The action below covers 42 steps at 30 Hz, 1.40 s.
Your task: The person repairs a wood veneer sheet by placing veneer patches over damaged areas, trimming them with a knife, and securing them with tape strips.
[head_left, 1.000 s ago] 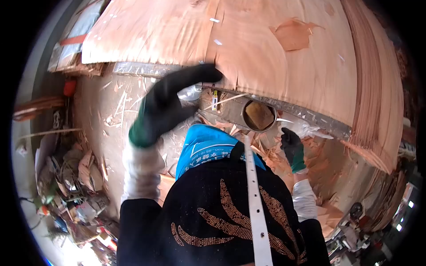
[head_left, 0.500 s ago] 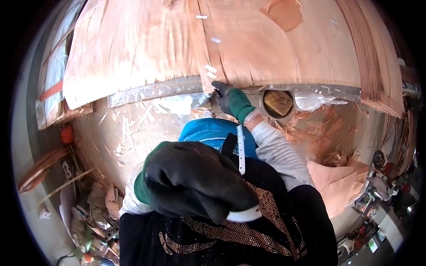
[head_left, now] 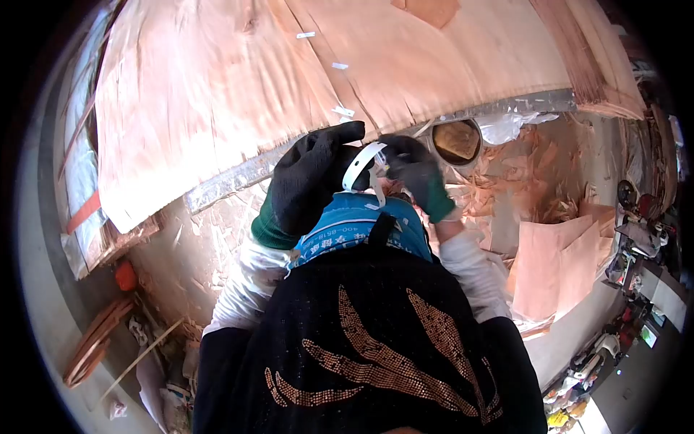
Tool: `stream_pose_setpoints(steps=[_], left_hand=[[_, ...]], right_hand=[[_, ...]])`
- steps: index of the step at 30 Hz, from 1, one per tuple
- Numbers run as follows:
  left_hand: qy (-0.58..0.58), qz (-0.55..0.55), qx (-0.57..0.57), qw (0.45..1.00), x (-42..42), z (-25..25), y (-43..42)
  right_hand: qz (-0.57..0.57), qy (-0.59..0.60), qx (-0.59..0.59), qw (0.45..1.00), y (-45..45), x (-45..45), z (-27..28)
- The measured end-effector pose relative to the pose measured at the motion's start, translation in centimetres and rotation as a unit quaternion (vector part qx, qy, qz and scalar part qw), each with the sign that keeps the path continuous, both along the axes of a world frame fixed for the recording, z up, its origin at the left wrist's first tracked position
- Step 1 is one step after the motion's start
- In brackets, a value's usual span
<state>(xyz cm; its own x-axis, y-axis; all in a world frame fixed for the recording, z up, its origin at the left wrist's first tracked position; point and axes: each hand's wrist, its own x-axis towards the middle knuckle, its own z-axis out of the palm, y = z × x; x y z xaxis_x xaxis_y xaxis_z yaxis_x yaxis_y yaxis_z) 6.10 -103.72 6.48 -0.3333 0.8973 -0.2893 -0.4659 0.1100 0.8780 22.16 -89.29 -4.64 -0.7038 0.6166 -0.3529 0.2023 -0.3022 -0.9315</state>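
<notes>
My left hand [head_left: 312,170], in a black glove with a green cuff, is raised at the near edge of a wood veneer sheet [head_left: 210,87]. Its fingers are curled, and a white strip of perforated tape [head_left: 353,172] loops beside them. My right hand [head_left: 413,165], gloved alike and a little blurred, pinches the tape's upper end. Both hands are close together above my blue apron [head_left: 347,230]. What lies inside the left fingers is hidden. Short white tape pieces [head_left: 340,66] sit along a seam in the veneer.
A round container [head_left: 477,148] with a brown sponge-like block [head_left: 455,139] stands right of my hands. Veneer scraps [head_left: 535,181] litter the floor, with larger folded sheets [head_left: 553,267] at the right. A veneer patch [head_left: 430,9] lies on top of the sheet.
My left hand has moved forward from close to the camera to the veneer's edge. My right hand has left the seam and now meets the tape. The view has turned slightly.
</notes>
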Motion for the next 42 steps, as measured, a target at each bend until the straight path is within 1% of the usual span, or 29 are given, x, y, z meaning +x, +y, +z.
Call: stream_pose_setpoints(steps=[1,2,4,5,6,9,10,13,14,15,16,17,18,21,22,25,26,27,29,31,32,35,36,39,40,42], left_hand=[[-0.004,-0.004,0.015,1.000,-0.1,-0.5,0.0],[-0.010,-0.009,0.030,0.999,-0.2,-0.8,0.1],[0.001,-0.011,0.026,1.000,-0.3,-0.7,0.4],[0.005,-0.012,0.024,1.000,-0.4,-0.7,0.6],[0.012,-0.025,0.022,0.999,-0.5,-0.8,0.7],[0.028,-0.053,0.022,0.998,-0.7,-1.6,0.9],[0.030,-0.058,0.026,0.998,-0.7,-2.1,0.9],[0.036,-0.063,0.011,0.997,-0.7,-2.6,0.6],[0.092,-0.074,0.010,0.993,-0.9,-2.8,0.5],[0.149,-0.083,0.008,0.985,-1.0,-3.1,0.4],[0.259,-0.100,0.016,0.961,-1.4,-3.8,0.1],[0.364,-0.116,0.024,0.924,-1.7,-4.0,-0.1],[0.320,-0.119,0.026,0.940,-1.9,-4.1,-0.2],[0.376,-0.100,0.076,0.918,-1.8,-3.3,-0.2],[0.357,-0.083,0.109,0.924,-1.8,-4.2,-0.1],[0.342,-0.028,0.202,0.917,-1.6,-6.2,-0.4],[0.336,-0.029,0.213,0.917,-1.5,-6.3,-0.4],[0.330,-0.031,0.224,0.916,-1.4,-6.4,-0.3],[0.359,-0.053,0.200,0.910,-1.6,-6.1,-0.2],[0.425,-0.094,0.130,0.891,-2.1,-5.3,0.2],[0.367,-0.088,0.133,0.916,-1.8,-5.3,0.2],[0.269,-0.097,0.132,0.949,-1.6,-6.9,0.8],[0.372,-0.098,0.148,0.911,-1.8,-6.9,0.9],[0.443,-0.115,0.152,0.876,-2.1,-7.3,1.6],[0.326,-0.091,0.178,0.924,-1.7,-7.7,1.7],[0.261,-0.099,0.201,0.939,-1.8,-7.5,1.9]], right_hand=[[-0.028,0.015,-0.058,0.998,0.9,0.4,2.1],[-0.006,0.034,-0.053,0.998,1.6,1.0,4.2],[0.012,0.093,-0.097,0.991,2.0,0.8,7.8],[0.021,0.122,-0.120,0.985,2.0,0.9,8.7],[0.043,0.155,-0.046,0.986,1.6,0.6,8.9],[0.084,0.111,0.092,0.986,0.8,-0.3,10.8],[0.055,0.118,0.138,0.982,0.5,-0.9,10.0],[0.068,0.093,0.173,0.978,1.0,-1.6,8.7],[0.051,0.080,0.237,0.967,1.1,-2.0,8.9],[0.063,0.049,0.272,0.959,1.4,-2.2,9.6],[0.075,0.017,0.308,0.948,1.7,-2.3,10.7],[0.086,-0.016,0.344,0.935,2.1,-2.3,11.6],[0.110,-0.045,0.267,0.956,2.7,-2.2,12.1],[0.136,0.018,0.286,0.948,3.0,-1.7,12.9],[0.180,0.017,0.300,0.937,3.0,-1.3,12.9],[0.209,0.104,0.356,0.905,1.5,-1.4,11.6],[0.191,0.134,0.419,0.877,1.2,-2.1,11.0],[0.184,0.130,0.419,0.880,1.1,-2.5,10.3],[0.168,0.123,0.420,0.883,0.9,-2.9,9.4],[0.194,0.057,0.424,0.883,1.3,-3.1,9.9],[0.204,0.023,0.426,0.881,1.5,-3.2,10.4],[0.217,-0.015,0.411,0.885,1.9,-3.1,11.6],[0.232,-0.031,0.428,0.873,2.2,-3.1,11.7],[0.247,-0.024,0.454,0.856,2.8,-3.2,13.8],[0.247,-0.061,0.451,0.855,2.7,-3.2,15.0],[0.270,-0.094,0.486,0.826,3.2,-3.5,16.3]])
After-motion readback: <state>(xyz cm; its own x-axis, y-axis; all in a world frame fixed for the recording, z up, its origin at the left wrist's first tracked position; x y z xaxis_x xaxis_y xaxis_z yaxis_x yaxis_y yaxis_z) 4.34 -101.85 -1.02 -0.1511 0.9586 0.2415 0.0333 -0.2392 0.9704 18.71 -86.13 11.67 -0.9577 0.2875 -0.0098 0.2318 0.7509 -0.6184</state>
